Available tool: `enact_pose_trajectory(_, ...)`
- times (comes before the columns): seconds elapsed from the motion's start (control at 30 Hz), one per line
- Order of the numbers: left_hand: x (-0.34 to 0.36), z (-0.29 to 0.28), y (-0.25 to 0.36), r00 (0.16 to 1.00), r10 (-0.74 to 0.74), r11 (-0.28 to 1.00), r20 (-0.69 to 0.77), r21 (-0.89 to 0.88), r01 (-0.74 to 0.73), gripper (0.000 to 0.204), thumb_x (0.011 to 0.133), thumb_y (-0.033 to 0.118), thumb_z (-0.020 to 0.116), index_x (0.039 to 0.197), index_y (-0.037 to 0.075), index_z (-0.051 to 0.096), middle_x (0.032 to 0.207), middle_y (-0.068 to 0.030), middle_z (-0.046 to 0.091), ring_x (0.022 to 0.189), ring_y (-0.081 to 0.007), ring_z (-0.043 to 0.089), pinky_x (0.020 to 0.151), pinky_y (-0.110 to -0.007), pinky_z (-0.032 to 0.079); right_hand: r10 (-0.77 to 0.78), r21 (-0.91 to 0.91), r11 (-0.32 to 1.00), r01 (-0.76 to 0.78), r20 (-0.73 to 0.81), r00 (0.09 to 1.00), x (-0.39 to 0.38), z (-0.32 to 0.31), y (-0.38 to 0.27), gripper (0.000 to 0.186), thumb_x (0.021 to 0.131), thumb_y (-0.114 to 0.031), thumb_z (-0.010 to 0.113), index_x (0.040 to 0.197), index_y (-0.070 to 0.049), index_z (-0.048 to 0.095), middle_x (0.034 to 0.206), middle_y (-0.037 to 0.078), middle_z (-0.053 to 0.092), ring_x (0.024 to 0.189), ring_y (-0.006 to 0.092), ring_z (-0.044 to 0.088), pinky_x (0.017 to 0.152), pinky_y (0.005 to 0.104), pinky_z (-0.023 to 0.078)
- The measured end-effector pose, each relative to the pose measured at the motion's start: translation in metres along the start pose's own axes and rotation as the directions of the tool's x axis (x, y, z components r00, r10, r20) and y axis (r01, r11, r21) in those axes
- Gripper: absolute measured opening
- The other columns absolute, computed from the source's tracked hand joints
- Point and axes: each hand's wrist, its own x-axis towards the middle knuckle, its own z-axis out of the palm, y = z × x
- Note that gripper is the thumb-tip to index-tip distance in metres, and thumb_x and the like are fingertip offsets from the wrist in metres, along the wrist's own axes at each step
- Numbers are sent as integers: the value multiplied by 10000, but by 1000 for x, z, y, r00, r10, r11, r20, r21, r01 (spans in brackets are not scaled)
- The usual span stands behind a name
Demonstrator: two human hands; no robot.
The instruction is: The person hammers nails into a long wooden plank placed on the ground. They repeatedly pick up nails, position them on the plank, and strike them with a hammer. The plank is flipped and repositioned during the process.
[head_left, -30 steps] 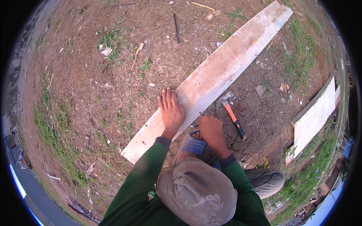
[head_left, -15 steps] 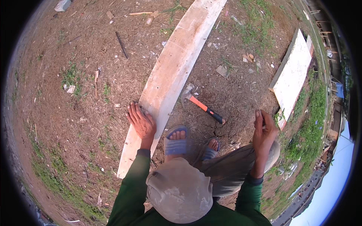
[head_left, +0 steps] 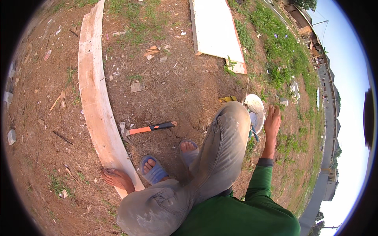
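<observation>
A long pale wooden plank [head_left: 94, 78] lies on the dirt to the left, and my left hand [head_left: 117, 180] rests on its near end with fingers outstretched. A claw hammer with an orange and black handle [head_left: 147, 128] lies beside the plank. My right hand [head_left: 272, 120] is raised at the right with loosely bent fingers and nothing visible in them, near a round white container [head_left: 256, 106] holding items with blue handles, which my knee partly hides. My grey trousers [head_left: 220, 141] and blue sandals [head_left: 155, 171] are in the middle.
A white board [head_left: 212, 27] lies at the upper middle, with yellow leaves [head_left: 226, 99] near the container. Grass, wood scraps and stones are scattered on the dirt. Buildings [head_left: 330, 118] and sky show along the right rim.
The view has swung to the right, bringing the white container into sight. My right hand has left the plank and moved out rightward beside the container. My left hand stays on the plank.
</observation>
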Motion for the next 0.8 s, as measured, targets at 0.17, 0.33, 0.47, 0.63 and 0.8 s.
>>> enact_pose_trajectory(0.17, 21, -15, 23, 997, -68, 997, -39, -35, 67, 632, 1123, 396, 488, 1610, 13, 363, 1681, -258, 343, 1584, -463, 285, 1277, -678, 180, -295, 340, 872, 351, -205, 933, -8, -27, -129, 317, 1141, -223, 565, 1282, 35, 682, 1163, 228, 727, 996, 415, 717, 871, 491, 562)
enact_pose_trajectory(0.33, 96, 6, 76, 988, -82, 993, -128, -97, 70, 640, 1037, 262, 580, 1592, 16, 380, 1735, -216, 287, 1632, -422, 212, 1309, -663, 101, -739, 714, 567, 411, 221, 636, -115, 36, -273, 212, 1051, -175, 678, 1151, 8, 717, 1035, 209, 728, 939, 409, 726, 830, 488, 565)
enact_pose_trajectory(0.47, 130, 21, 95, 996, -48, 998, -69, -41, 45, 620, 1048, 279, 552, 1583, 12, 386, 1725, -221, 305, 1630, -414, 220, 1330, -637, 93, -821, 592, 548, 591, 515, 245, -226, 123, -298, 417, 957, -147, 710, 1350, -44, 615, 1244, 182, 651, 1185, 414, 634, 1004, 532, 504)
enact_pose_trajectory(0.63, 132, 25, 100, 997, -63, 997, 55, -49, 65, 593, 1079, 302, 498, 1578, 0, 390, 1701, -235, 344, 1627, -414, 234, 1339, -620, 103, -884, 474, 428, 770, 398, 246, -270, 179, -273, 400, 905, -134, 673, 1292, -50, 619, 1249, 172, 619, 1155, 413, 614, 994, 522, 504)
enact_pose_trajectory(0.8, 134, 24, 103, 995, -90, 996, 52, -20, 91, 636, 1068, 324, 521, 1607, 21, 375, 1730, -195, 333, 1642, -377, 224, 1352, -598, 95, -819, 583, 539, 608, 533, 214, -252, 176, -283, 319, 905, -217, 689, 1166, -39, 650, 1157, 179, 645, 1003, 419, 673, 873, 548, 532)
